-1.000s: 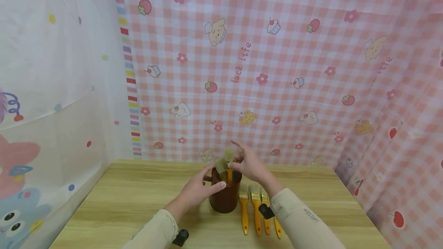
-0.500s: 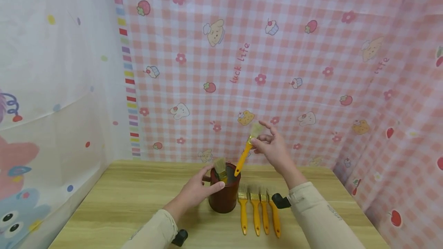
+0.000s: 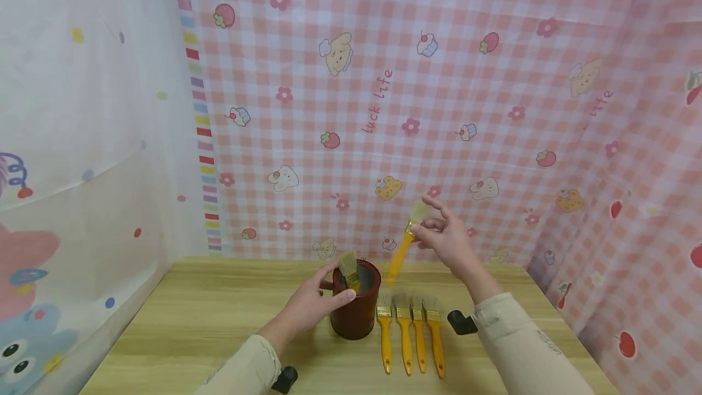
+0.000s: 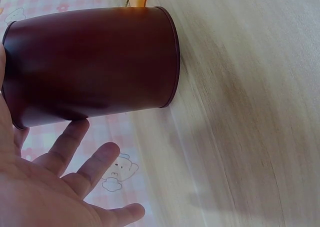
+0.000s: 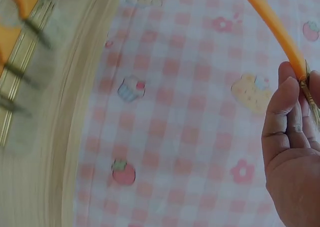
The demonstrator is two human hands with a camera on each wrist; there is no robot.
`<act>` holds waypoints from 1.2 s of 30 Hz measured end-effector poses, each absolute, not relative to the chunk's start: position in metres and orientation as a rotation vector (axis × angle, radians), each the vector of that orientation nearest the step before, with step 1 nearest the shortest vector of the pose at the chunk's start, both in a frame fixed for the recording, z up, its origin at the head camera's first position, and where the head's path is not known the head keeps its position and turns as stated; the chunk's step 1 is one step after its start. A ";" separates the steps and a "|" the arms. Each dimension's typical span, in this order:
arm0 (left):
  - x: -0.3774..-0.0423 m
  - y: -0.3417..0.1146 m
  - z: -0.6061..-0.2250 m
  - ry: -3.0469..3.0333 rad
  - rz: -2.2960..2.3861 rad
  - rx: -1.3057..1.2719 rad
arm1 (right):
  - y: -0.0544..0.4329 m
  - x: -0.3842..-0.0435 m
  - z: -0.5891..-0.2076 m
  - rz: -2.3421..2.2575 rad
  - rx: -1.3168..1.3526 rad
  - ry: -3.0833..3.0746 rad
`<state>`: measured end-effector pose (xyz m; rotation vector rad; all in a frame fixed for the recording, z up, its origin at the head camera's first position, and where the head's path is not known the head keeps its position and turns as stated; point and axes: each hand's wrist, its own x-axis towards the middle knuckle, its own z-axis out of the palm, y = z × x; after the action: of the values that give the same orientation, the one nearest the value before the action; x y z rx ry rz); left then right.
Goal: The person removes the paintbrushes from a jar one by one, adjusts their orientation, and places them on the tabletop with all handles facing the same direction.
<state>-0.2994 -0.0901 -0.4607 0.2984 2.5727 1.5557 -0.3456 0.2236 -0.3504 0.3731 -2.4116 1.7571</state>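
A dark brown cylindrical cup [image 3: 353, 317] stands upright on the table. My left hand [image 3: 307, 302] grips its upper left side at the rim, thumb in front; in the left wrist view the other fingers of that left hand [image 4: 60, 182] are spread, one touching the cup wall [image 4: 95, 62]. One paintbrush [image 3: 348, 266] leans inside the cup, bristles up. Up and right of the cup, my right hand [image 3: 448, 242] pinches another paintbrush [image 3: 400, 256] near its metal band. Its bristles point up and its yellow handle [image 5: 272, 22] slants down to the left.
Several yellow-handled paintbrushes [image 3: 406, 343] lie in a row right of the cup, bristles toward the back. The wooden table [image 3: 219, 322] ends at a pink checked curtain [image 3: 307, 157] behind. A white curtain [image 3: 99, 139] hangs on the left.
My right hand has lifted a paintbrush out of the cup and carried it up and right, over the row of brushes. The left hand has stayed at the cup.
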 end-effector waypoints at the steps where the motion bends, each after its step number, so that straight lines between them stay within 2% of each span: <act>1: -0.299 -0.090 -0.461 2.573 1.558 0.296 | 0.228 -0.345 -0.350 1.736 0.373 -2.429; 19: -0.300 -0.091 -0.465 2.604 1.529 0.251 | 0.334 -0.331 -0.384 1.346 0.242 -2.905; 28: -0.300 -0.089 -0.462 2.616 1.523 0.277 | 0.351 -0.323 -0.403 1.358 0.157 -3.014; 36: -0.300 -0.089 -0.462 2.603 1.526 0.302 | 0.351 -0.324 -0.424 1.468 0.196 -3.097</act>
<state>-0.3004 -0.0887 -0.4620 0.3023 2.6027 1.5258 -0.3245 0.3509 -0.4240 0.1959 -3.0968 1.4684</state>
